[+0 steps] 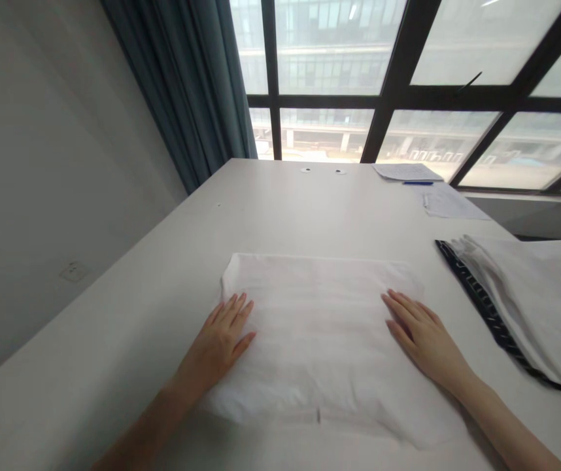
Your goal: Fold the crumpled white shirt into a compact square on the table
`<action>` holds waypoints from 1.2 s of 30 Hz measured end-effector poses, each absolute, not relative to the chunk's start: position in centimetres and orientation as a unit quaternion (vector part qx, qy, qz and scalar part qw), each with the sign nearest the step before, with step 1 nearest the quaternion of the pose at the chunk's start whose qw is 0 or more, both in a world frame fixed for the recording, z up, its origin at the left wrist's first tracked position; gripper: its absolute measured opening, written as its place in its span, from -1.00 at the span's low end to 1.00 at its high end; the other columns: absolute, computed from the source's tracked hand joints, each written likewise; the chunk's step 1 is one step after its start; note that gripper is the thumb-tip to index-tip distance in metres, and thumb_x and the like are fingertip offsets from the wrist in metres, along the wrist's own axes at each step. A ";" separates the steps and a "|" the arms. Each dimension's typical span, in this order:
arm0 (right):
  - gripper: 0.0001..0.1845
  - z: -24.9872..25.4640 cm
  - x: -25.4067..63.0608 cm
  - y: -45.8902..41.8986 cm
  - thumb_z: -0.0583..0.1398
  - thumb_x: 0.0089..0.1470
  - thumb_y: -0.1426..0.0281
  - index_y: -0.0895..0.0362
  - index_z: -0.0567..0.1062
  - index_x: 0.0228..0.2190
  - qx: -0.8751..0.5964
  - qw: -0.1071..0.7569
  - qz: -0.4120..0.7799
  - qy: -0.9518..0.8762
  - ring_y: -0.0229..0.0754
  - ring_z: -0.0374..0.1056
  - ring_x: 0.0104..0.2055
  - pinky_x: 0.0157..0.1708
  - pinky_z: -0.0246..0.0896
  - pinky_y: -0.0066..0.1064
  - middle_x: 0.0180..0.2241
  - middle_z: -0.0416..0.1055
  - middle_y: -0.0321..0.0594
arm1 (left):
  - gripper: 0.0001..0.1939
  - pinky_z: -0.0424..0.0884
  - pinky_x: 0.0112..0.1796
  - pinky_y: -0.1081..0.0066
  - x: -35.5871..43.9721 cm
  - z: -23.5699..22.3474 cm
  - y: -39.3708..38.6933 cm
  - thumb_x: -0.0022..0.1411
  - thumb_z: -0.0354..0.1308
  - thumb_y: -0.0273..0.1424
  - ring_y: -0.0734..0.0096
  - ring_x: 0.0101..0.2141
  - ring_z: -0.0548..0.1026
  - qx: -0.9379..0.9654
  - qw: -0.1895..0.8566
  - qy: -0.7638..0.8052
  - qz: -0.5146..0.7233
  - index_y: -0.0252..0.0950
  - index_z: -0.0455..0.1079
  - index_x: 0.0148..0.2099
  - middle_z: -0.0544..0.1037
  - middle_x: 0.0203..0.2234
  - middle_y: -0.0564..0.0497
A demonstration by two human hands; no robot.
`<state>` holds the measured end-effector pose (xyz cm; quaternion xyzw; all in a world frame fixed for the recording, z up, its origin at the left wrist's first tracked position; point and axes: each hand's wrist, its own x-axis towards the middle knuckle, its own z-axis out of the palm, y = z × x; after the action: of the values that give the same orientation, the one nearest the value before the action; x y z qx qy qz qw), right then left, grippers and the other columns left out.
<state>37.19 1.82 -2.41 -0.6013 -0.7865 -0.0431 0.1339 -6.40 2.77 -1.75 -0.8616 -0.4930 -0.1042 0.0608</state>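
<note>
A folded white cloth [320, 333] lies flat on the white table [285, 209] in front of me. My left hand [219, 343] rests palm down on the cloth's left edge, fingers stretched out and close together. My right hand [420, 337] lies flat on the cloth's right edge, fingers extended the same way. Neither hand holds anything.
A stack of white cloths on a dark patterned one [520, 307] sits at the right. Papers [450, 203] and a blue pen [418, 183] lie at the far right, near the window. A teal curtain [187, 85] hangs at the back left, and a wall runs along the table's left.
</note>
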 end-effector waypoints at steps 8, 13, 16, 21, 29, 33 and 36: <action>-0.54 1.0 33.5 -0.3 0.00 0.30 0.30 -0.06 0.30 0.20 -0.440 0.114 0.095 -0.886 -0.09 0.04 0.32 0.22 0.12 -0.11 0.28 0.15 -0.26 | -0.36 0.02 0.27 0.10 -1.3 1.6 -1.5 0.35 0.05 -0.25 0.18 0.34 -0.05 -0.950 -0.141 -0.279 -0.030 -0.10 -0.04 0.40 -0.02 0.37 0.01; -0.49 1.2 31.3 -0.9 0.01 0.31 0.23 -0.11 0.18 0.26 -0.393 0.063 0.171 -0.901 -0.08 -0.07 0.36 0.30 -0.10 0.02 0.32 0.04 -0.29 | -0.27 -0.07 0.28 0.03 -0.8 2.0 -1.5 0.30 0.12 -0.20 0.13 0.35 -0.10 -0.942 -0.204 -0.267 -0.004 -0.05 -0.10 0.41 -0.06 0.37 0.05; -0.49 0.8 31.6 -0.6 0.00 0.32 0.22 -0.12 0.17 0.27 -0.409 0.064 0.187 -0.891 -0.11 -0.06 0.36 0.29 -0.08 -0.01 0.32 0.05 -0.28 | -0.30 -0.08 0.28 0.05 -1.0 1.9 -1.2 0.32 0.09 -0.21 0.17 0.35 -0.10 -0.938 -0.219 -0.268 -0.003 -0.03 -0.10 0.41 -0.05 0.37 0.07; -0.51 0.8 31.9 -0.4 0.00 0.32 0.23 -0.13 0.20 0.25 -0.412 0.073 0.200 -0.886 -0.12 -0.04 0.35 0.30 -0.09 -0.05 0.31 0.08 -0.30 | -0.33 -0.08 0.28 0.08 -1.2 2.0 -0.9 0.33 0.08 -0.22 0.18 0.34 -0.06 -0.936 -0.231 -0.264 -0.014 -0.03 -0.07 0.40 0.00 0.36 0.05; -0.52 0.5 31.9 -0.3 0.02 0.31 0.22 -0.12 0.23 0.24 -0.414 0.090 0.213 -0.881 -0.10 -0.01 0.34 0.30 -0.10 -0.04 0.30 0.11 -0.27 | -0.36 -0.12 0.29 0.11 -1.3 2.0 -0.7 0.34 0.07 -0.22 0.20 0.34 -0.06 -0.937 -0.239 -0.255 -0.022 -0.06 -0.02 0.39 0.02 0.36 0.04; -0.52 0.4 32.0 -0.3 0.02 0.31 0.23 -0.14 0.23 0.23 -0.413 0.094 0.216 -0.880 -0.10 -0.01 0.34 0.30 -0.11 -0.05 0.30 0.11 -0.28 | -0.37 -0.12 0.29 0.11 -1.3 2.1 -0.7 0.34 0.08 -0.22 0.22 0.34 -0.06 -0.936 -0.238 -0.258 -0.009 -0.06 -0.01 0.38 0.00 0.36 0.06; -0.52 0.5 32.0 -0.3 0.01 0.32 0.23 -0.15 0.22 0.24 -0.412 0.090 0.214 -0.881 -0.12 -0.02 0.34 0.30 -0.12 -0.04 0.30 0.10 -0.30 | -0.38 -0.11 0.29 0.11 -1.2 2.2 -0.7 0.34 0.08 -0.20 0.23 0.34 -0.05 -0.937 -0.232 -0.261 -0.013 -0.05 0.00 0.38 0.01 0.36 0.07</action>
<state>31.99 -0.33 0.48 -0.4118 -0.8811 0.2143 0.0902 -1.23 -0.73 2.22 -0.9368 -0.2613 -0.0128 -0.2323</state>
